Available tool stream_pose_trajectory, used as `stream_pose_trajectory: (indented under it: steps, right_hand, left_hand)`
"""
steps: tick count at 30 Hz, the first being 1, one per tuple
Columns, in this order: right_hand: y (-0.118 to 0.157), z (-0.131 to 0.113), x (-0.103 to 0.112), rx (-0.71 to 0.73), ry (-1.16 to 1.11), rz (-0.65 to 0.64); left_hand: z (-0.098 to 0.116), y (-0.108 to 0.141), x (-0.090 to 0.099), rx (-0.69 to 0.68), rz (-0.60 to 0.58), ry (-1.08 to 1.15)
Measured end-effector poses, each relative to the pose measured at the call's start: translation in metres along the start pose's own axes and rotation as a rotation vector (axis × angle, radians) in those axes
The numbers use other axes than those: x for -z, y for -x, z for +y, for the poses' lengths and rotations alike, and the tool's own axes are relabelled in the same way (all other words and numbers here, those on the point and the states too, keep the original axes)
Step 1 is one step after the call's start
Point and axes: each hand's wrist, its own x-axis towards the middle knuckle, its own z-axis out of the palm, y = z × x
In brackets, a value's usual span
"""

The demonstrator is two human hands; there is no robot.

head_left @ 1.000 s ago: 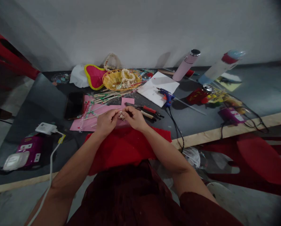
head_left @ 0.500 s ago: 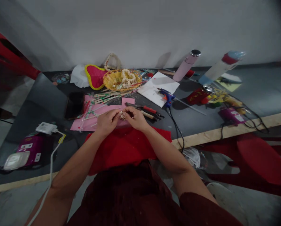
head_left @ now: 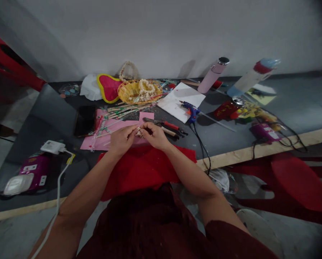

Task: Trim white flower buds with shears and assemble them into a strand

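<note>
Between my fingertips is a small cluster of cream-coloured beads or shell pieces point(head_left: 139, 133), too small to name surely. My left hand point(head_left: 122, 139) pinches it from the left, and my right hand point(head_left: 156, 135) pinches it from the right. Both hands are closed, held over the pink sheet point(head_left: 101, 142) and the near red cloth point(head_left: 145, 167). Just beyond my right hand lie pliers with red handles point(head_left: 171, 125) and a tool with a pale wooden handle point(head_left: 169, 132). A yellow wicker basket point(head_left: 125, 94) behind holds more cream-coloured strung pieces point(head_left: 146, 90).
A blue glue gun point(head_left: 192, 110) rests by white paper point(head_left: 174, 97), its cord hanging off the front edge. Right of it stand a pink flask point(head_left: 212, 76), a red can point(head_left: 227, 108) and a clear bottle point(head_left: 248, 81). At left are a phone point(head_left: 85, 121) and a purple power strip point(head_left: 35, 171).
The small cream cluster has turned slightly between my fingertips. Both hands stay in nearly the same place, and the things on the table have not moved.
</note>
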Motion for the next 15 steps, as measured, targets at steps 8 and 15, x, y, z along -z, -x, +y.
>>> stream_pose_trajectory:
  steps: [8,15]
  right_hand:
    - [0.0001,-0.0011,0.0006,0.011,0.021,-0.001]
    - [0.0006,0.0017,0.0003,0.029,0.031,0.019]
  left_hand:
    - [0.0020,-0.0002,0.0002,0.008,0.000,-0.013]
    - [0.0024,0.0014,-0.0005,0.065,0.019,-0.029]
